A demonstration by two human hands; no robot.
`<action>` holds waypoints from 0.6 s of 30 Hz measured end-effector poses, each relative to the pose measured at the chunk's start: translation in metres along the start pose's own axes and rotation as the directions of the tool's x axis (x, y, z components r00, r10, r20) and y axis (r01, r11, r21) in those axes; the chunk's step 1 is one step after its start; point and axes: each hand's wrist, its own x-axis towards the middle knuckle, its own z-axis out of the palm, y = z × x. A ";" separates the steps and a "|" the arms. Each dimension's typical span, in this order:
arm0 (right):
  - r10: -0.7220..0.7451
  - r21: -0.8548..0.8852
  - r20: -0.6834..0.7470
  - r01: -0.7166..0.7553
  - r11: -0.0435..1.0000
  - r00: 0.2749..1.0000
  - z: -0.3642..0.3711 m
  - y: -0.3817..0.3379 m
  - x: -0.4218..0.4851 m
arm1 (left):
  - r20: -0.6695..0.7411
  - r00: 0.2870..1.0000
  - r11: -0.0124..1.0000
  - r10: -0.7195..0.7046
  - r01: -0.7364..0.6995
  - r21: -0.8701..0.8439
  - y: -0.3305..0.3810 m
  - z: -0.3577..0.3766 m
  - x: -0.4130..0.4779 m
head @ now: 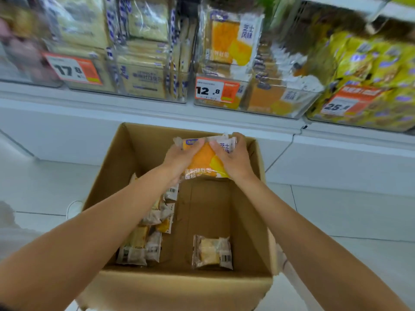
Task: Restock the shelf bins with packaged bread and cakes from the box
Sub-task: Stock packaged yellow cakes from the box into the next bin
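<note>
An orange-and-yellow packaged bread (203, 161) is held above the far end of an open cardboard box (125, 153). My left hand (179, 159) grips its left side and my right hand (232, 158) grips its right side, thumbs on top. Down in the box lie a single small wrapped cake (212, 252) near the front and several more wrapped cakes (146, 234) along the left wall. Directly above, a clear shelf bin (258, 106) with a 12.8 price tag holds matching orange packs.
To the left, a clear bin (146, 86) holds pale bread packs beside a 17.8 tag (71, 69). At the right stands a bin of yellow bags (370, 75) with a 25 tag. A white shelf ledge (157, 108) runs below the bins. White tiled floor surrounds the box.
</note>
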 end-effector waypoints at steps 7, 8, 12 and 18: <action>0.136 0.198 0.259 -0.190 0.962 0.956 -0.066 -0.042 0.015 | -0.170 0.921 0.924 0.350 -0.310 0.223 0.054 0.039 0.001; 0.117 0.222 0.218 -0.166 0.961 0.969 -0.076 -0.047 0.018 | -0.130 0.915 0.909 0.383 -0.349 0.228 0.065 0.044 0.003; 0.042 0.311 0.002 -0.041 0.949 0.999 -0.119 -0.070 0.037 | 0.045 0.828 0.772 0.560 -0.540 0.335 0.119 0.068 0.023; -0.065 0.271 -0.175 0.111 0.956 0.982 -0.175 -0.091 0.103 | 0.257 0.379 -0.001 0.889 -0.560 0.829 0.195 0.087 0.101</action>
